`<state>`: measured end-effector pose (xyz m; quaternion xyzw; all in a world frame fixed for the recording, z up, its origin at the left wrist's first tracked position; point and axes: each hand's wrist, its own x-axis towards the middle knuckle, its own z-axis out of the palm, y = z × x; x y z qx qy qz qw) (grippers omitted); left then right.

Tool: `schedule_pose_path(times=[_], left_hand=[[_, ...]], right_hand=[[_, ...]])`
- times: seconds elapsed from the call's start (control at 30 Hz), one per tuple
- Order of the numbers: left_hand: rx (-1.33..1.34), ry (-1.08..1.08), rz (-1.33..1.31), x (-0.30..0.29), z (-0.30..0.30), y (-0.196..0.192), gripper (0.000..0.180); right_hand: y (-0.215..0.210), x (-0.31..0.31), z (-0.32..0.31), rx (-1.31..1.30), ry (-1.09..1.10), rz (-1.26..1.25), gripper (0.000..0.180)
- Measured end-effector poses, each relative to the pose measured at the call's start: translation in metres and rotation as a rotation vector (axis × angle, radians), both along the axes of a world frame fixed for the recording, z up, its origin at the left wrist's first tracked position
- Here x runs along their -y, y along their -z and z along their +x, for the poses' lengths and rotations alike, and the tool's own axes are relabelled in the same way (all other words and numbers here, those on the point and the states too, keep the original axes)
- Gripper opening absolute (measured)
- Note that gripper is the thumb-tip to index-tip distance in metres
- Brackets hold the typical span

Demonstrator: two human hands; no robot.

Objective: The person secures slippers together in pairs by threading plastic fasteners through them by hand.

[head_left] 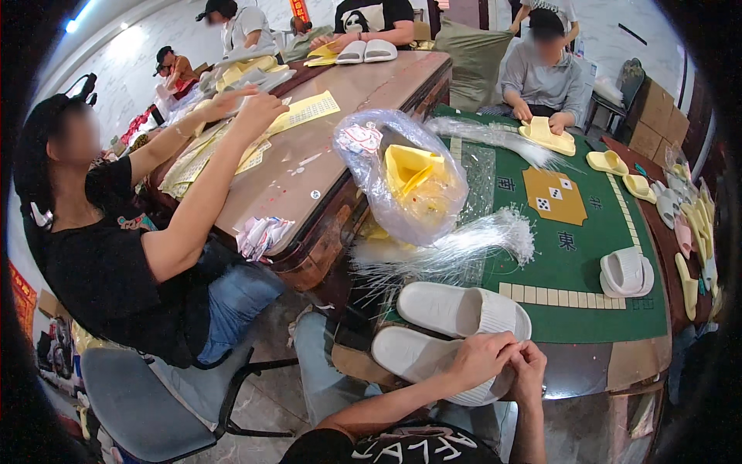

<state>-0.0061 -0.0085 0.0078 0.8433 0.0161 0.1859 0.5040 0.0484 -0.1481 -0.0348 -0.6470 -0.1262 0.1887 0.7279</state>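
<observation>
A pair of light grey slide slippers lies at the near edge of the table, the farther slipper (444, 308) beside the nearer slipper (413, 352). Over the strap end of the nearer one, my left hand (481, 359) and my right hand (530, 373) meet with fingertips pinched together. Whatever is between the fingers is too small to make out. Just beyond the slippers lies a bundle of thin clear plastic strands (471, 243), fanned at one end. Behind it sits a clear plastic bag (421, 205) with yellow pieces (413, 170) inside.
A green printed mat (564, 298) covers the table, with another light grey pair (626, 272) on its right. Across from me, a person handles a yellow slipper (547, 137). Further slippers (699, 224) pile up at the right. At left, someone works over yellow label sheets (305, 110); a chair (147, 398) stands nearby.
</observation>
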Motion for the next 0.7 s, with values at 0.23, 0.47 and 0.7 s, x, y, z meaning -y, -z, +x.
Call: schedule_pose_path(times=[0.23, 0.47, 0.7], left_hand=[[0.009, 0.002, 0.017, -0.001, 0.001, 0.003, 0.013], [-0.007, -0.010, 0.032, -0.001, -0.001, 0.001, 0.014], [-0.078, 0.034, 0.058, -0.001, 0.000, -0.002, 0.013]], right_hand=[[0.000, 0.000, 0.000, -0.067, -0.010, 0.046, 0.003], [-0.010, -0.007, -0.005, -0.075, 0.056, 0.178, 0.014], [-0.012, -0.006, -0.005, -0.062, 0.082, 0.198, 0.021]])
